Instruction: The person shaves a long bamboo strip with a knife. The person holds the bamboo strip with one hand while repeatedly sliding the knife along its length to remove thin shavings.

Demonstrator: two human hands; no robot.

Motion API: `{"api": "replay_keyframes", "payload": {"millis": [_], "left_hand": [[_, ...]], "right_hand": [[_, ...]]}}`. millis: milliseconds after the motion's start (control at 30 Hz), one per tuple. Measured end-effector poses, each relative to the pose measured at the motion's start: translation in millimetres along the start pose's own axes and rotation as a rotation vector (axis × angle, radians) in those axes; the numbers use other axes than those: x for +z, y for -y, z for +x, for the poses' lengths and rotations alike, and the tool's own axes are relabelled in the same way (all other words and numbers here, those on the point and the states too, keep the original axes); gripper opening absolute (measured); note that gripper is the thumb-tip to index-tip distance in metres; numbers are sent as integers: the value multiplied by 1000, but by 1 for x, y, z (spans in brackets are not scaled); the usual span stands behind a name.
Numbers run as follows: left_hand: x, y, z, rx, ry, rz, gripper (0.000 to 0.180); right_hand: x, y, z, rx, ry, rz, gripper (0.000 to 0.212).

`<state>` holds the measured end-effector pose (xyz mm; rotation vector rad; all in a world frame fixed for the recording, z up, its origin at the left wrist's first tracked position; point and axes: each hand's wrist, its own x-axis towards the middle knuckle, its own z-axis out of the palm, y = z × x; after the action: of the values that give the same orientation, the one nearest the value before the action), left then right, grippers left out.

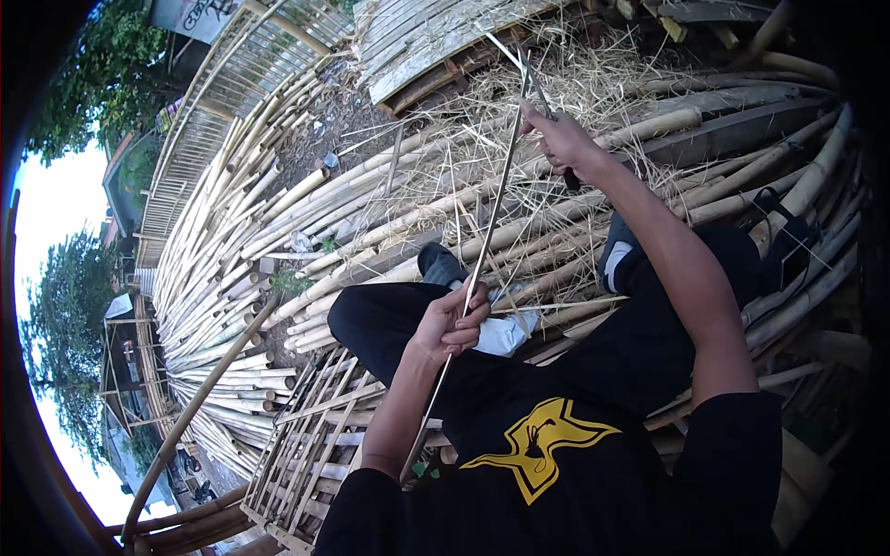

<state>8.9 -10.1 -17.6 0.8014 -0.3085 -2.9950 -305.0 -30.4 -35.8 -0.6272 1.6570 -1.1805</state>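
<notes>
My left hand is closed around a long thin bamboo strip in front of my lap. The strip slants from beside my left side up to the far right. Farther out, my right hand grips a knife. The dark end of its handle shows below the fist, and the narrow blade points away from me. Blade and strip cross near the strip's far end, by my right fingertips. A pale sliver reaches out past that crossing. Whether it is still joined to the strip, I cannot tell.
Bamboo poles lie piled across the ground. Pale shavings cover the area under my right hand. A slatted wooden platform stands beyond, a bamboo lattice at left. A white bag lies by my legs.
</notes>
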Motion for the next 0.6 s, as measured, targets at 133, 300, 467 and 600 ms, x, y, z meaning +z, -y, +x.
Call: {"api": "replay_keyframes", "payload": {"millis": [133,300,467,600], "left_hand": [[6,11,4,-11,21,11,32],[16,21,2,-14,63,-46,34],[22,21,-1,-19,80,-47,35],[30,20,1,-38,77,-25,36]], "right_hand": [[-5,5,-6,-34,9,313,45],[-8,5,-16,-36,42,407,47],[-9,9,-20,-77,30,403,46],[-12,8,-18,-91,46,448,43]]}}
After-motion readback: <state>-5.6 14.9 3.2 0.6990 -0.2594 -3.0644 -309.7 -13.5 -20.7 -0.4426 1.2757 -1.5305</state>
